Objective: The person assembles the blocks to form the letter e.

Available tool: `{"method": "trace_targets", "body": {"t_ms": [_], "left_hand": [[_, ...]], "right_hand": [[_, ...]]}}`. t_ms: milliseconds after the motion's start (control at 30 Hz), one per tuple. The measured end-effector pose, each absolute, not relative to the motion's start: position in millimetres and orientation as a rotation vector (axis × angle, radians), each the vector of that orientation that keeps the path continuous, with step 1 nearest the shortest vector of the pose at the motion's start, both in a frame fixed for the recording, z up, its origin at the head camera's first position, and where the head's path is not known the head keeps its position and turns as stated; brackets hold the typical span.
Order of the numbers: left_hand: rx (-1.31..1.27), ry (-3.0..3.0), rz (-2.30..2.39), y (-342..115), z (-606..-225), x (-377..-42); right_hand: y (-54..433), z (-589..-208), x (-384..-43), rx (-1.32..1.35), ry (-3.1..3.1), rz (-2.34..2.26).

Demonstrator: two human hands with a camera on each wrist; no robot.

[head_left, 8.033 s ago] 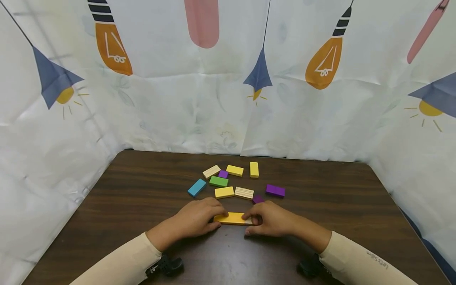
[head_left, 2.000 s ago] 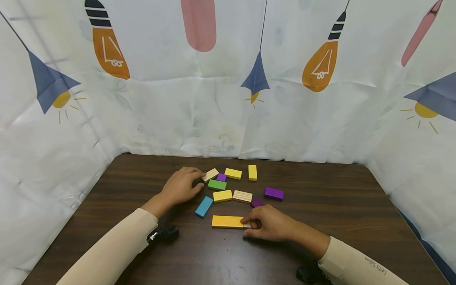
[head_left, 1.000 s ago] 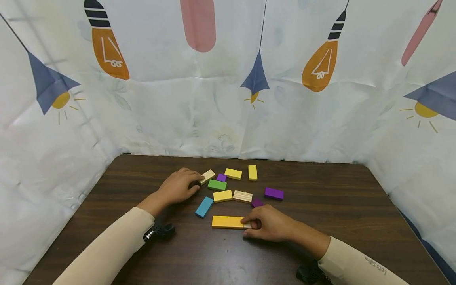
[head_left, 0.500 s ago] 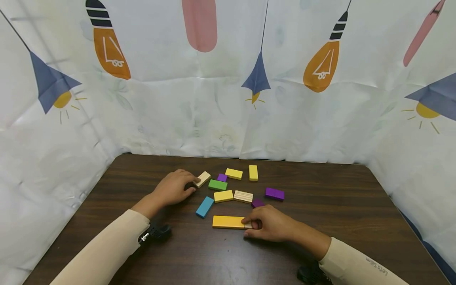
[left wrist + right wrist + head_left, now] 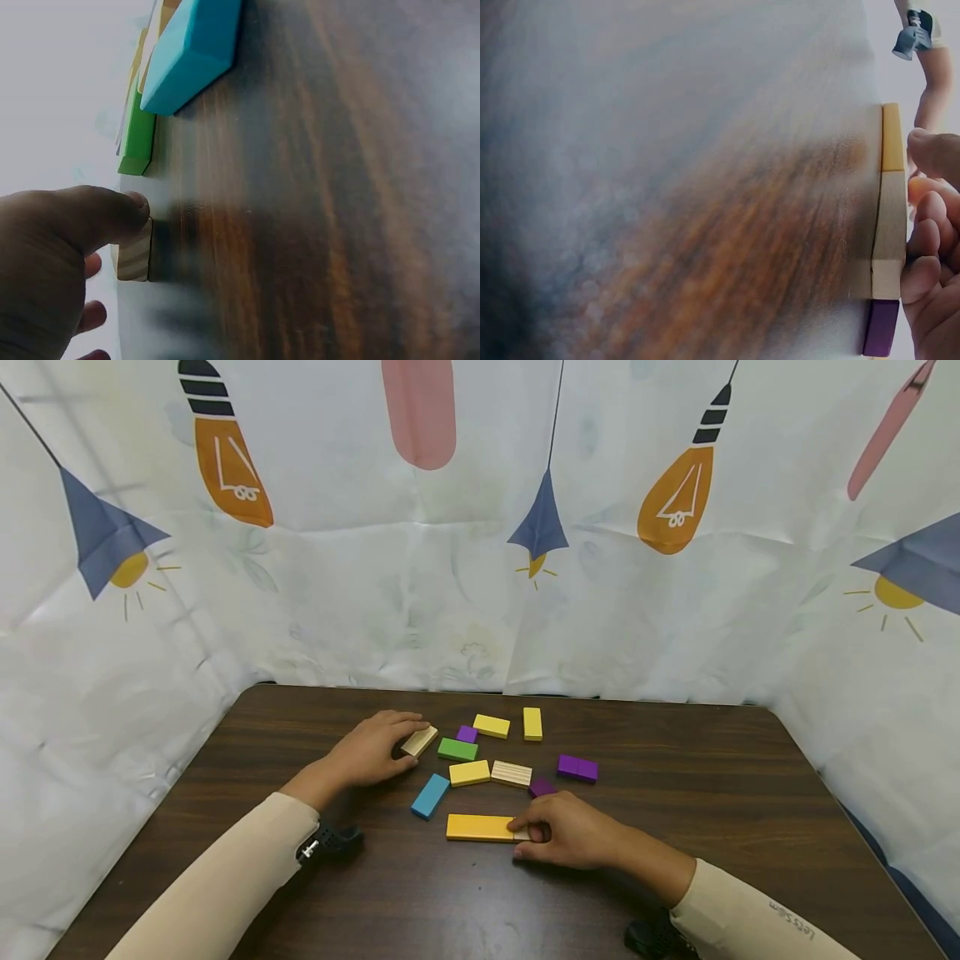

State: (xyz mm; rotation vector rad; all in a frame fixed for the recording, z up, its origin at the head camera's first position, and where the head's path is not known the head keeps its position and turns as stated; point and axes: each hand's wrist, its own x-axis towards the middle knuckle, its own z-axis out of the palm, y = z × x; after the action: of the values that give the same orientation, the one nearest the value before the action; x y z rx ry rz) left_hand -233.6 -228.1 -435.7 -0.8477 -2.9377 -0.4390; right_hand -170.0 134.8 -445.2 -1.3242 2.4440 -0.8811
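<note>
My left hand (image 5: 367, 747) pinches a plain wooden block (image 5: 419, 742) at the left of the scattered blocks. In the left wrist view the thumb (image 5: 120, 217) lies against the end of that block. My right hand (image 5: 573, 831) rests at the right end of an orange-yellow strip (image 5: 480, 827) nearest the person. Its curled fingers (image 5: 924, 232) are over another plain wooden block (image 5: 889, 217), which adjoins the strip's end. In the head view the hand hides most of this second block. The right thumb shows above the strip in the right wrist view.
Between and beyond the hands lie a blue block (image 5: 430, 796), a green block (image 5: 457, 749), several yellow blocks (image 5: 469, 773), a striped wooden block (image 5: 512, 773) and purple pieces (image 5: 577, 767). A patterned white cloth (image 5: 450, 610) hangs behind the dark table (image 5: 675, 760).
My left hand has left the orange-yellow strip and drawn the plain block left and nearer, away from the purple piece. The blue block has shifted right and nearer. My right hand has stayed put.
</note>
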Motion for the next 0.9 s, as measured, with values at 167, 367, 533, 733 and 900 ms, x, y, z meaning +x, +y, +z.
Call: {"method": "trace_targets", "body": {"t_ms": [167,367,533,733,900], "left_hand": [[-0.9,-2.958,-0.437,-225,-433,-237],[-0.934,-2.991,-0.419,-225,-433,-237],[-0.97,-2.987,-0.414,-228,-432,-238],[-0.995,-2.98,-0.401,-232,-430,-238],[-0.974,-2.985,-0.41,-235,-431,-236]], "right_hand": [[134,-445,-170,-1.329,2.444,-0.886],[134,-445,-170,-1.328,2.436,-0.889],[134,-446,-170,-1.317,2.435,-0.89],[134,-445,-170,-1.326,2.438,-0.896],[134,-444,-169,-1.323,2.438,-0.896]]}}
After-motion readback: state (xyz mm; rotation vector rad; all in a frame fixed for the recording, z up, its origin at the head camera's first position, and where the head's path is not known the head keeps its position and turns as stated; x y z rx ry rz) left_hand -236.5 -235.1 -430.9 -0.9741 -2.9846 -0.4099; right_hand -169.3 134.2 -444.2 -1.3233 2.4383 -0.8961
